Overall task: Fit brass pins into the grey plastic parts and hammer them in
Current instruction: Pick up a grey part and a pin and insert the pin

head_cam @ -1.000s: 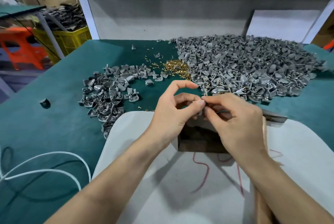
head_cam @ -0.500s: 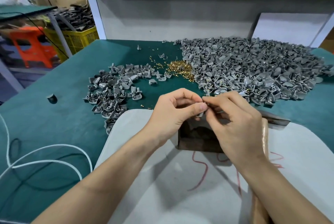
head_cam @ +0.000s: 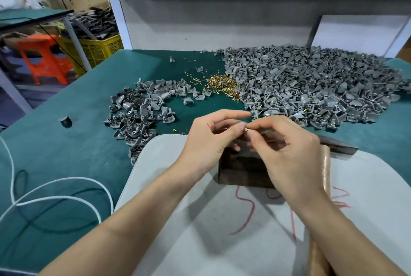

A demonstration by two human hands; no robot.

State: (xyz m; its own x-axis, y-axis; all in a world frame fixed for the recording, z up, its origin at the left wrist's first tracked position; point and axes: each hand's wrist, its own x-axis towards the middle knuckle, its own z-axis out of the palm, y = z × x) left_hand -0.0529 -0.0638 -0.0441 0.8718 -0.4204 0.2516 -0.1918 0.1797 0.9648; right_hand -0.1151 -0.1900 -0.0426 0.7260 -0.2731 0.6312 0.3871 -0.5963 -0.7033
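While the hands meet over a dark block, the right hand pinches a pin between thumb and forefinger; the left hand curls beside it, its hold hidden. Grey parts lie heaped behind; loose pins between the heaps.

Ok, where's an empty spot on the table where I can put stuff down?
Bare green mat lies on the left, between the small grey pile, the black cap and the white cable. More lies at the back left, behind that pile. Crowded: the big grey pile and brass pins on the right.
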